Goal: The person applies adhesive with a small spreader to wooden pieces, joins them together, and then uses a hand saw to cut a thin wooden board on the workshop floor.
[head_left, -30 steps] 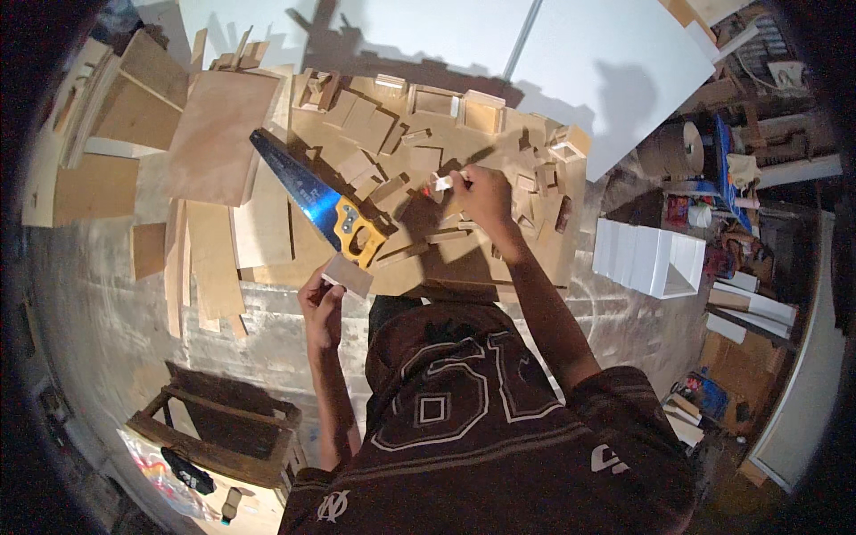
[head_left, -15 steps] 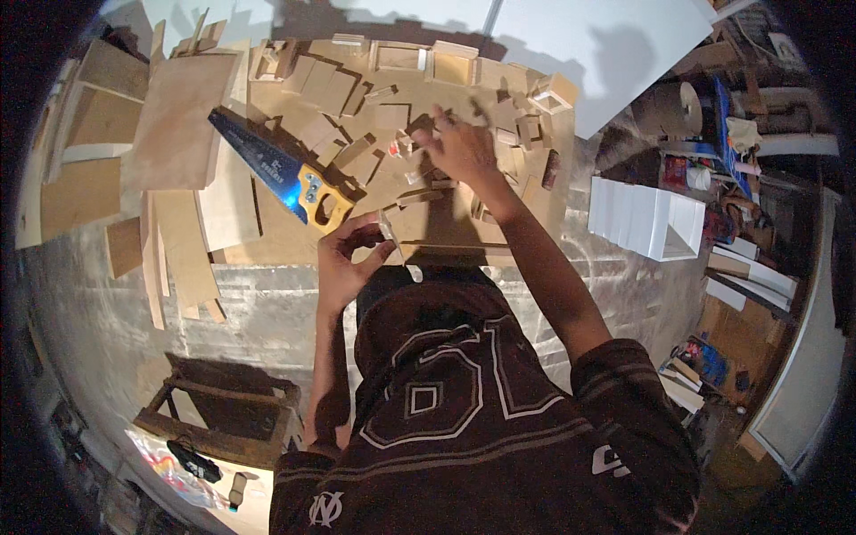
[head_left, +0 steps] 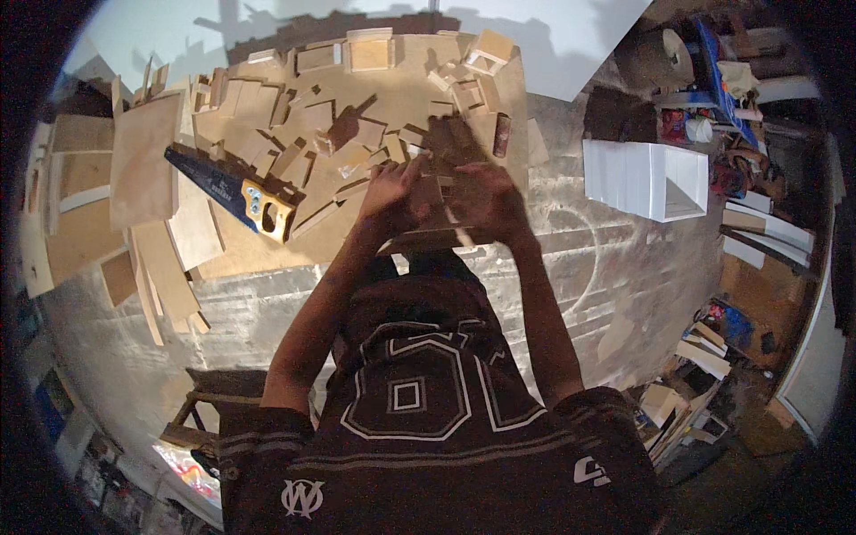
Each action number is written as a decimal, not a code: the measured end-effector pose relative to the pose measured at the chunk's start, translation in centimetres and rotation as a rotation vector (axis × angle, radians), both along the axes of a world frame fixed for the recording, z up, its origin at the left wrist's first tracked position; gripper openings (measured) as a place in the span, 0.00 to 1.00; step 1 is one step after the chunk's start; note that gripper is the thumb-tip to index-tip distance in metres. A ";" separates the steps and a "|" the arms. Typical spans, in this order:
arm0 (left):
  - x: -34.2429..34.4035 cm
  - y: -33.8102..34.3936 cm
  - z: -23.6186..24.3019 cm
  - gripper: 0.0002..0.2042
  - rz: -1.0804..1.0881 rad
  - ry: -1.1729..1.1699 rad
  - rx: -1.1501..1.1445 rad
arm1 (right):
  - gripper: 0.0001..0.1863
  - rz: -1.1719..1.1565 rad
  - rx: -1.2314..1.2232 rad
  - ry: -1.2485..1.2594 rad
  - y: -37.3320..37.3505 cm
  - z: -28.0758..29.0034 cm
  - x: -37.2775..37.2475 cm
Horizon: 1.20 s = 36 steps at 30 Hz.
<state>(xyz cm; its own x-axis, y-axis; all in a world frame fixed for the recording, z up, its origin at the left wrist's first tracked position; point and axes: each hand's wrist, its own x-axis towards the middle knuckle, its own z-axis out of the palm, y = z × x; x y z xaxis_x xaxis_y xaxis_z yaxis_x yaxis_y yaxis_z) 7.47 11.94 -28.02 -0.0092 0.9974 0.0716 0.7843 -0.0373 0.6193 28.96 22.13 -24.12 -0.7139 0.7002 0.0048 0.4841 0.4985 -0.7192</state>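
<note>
Both left hand (head_left: 392, 196) and right hand (head_left: 493, 203) are right of the handsaw (head_left: 223, 194), their grip too dark to tell, near a small wooden block (head_left: 413, 135), also right of the handsaw, probably light, stiff and best pinched by its edges.

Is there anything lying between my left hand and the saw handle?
Yes. A thin wooden strip lies slanted just right of the saw handle, and a shorter wooden piece sits nearer your left hand. Both look low, so your fingers could probably pass over them.
</note>
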 end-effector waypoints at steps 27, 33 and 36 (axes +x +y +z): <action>1.9 -2.3 -4.4 0.22 0.379 -0.593 -0.279 | 0.29 0.068 0.052 -0.022 0.7 -7.0 1.7; 2.9 -1.5 -7.1 0.20 0.434 -0.801 -0.251 | 0.33 0.041 0.028 0.001 0.1 -10.2 1.2; 3.3 -1.1 -7.5 0.19 0.434 -0.803 -0.233 | 0.33 0.016 0.032 -0.016 -0.3 -11.0 1.4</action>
